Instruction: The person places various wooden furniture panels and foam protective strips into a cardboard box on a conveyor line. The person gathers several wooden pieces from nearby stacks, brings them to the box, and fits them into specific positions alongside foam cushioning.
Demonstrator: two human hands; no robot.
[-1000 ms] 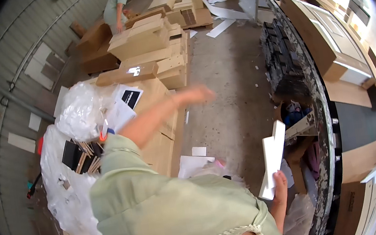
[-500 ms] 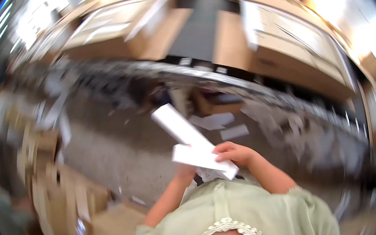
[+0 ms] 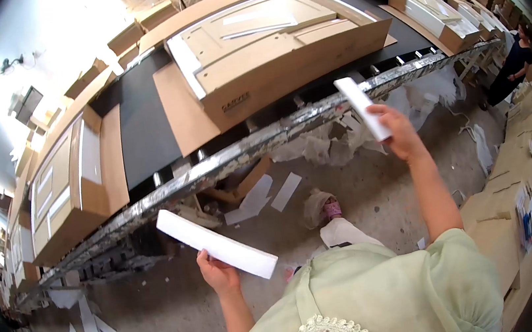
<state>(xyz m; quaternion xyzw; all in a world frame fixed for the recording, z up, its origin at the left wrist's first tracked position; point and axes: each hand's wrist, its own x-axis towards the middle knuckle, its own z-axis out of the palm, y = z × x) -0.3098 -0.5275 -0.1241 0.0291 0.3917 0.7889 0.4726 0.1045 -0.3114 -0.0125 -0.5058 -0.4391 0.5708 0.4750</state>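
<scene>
In my left hand [image 3: 221, 275] is a long white foam strip [image 3: 216, 244], gripped at its lower edge over the floor. My right hand [image 3: 398, 131], stretched forward to the right, holds a second, shorter-looking white foam strip [image 3: 362, 106] by its near end. That strip's far end overlaps the conveyor's metal edge from this angle. Beyond it lies an open cardboard box [image 3: 268, 73] on the belt, with flat beige panels and white foam edging inside. The fingers of my left hand are partly hidden behind the foam.
A dark conveyor belt [image 3: 143, 138] crosses ahead, bordered by a worn metal rail [image 3: 231, 153]. Another open box [image 3: 69, 183] sits on it at left, more at far right. Stacked cardboard [image 3: 503, 203] stands at right. White scraps [image 3: 286, 191] litter the floor. A person [image 3: 517, 62] stands far right.
Both strips were together in front of my body; now my hands are apart, one strip in each. My right hand has reached forward and right, and my view has turned along the conveyor.
</scene>
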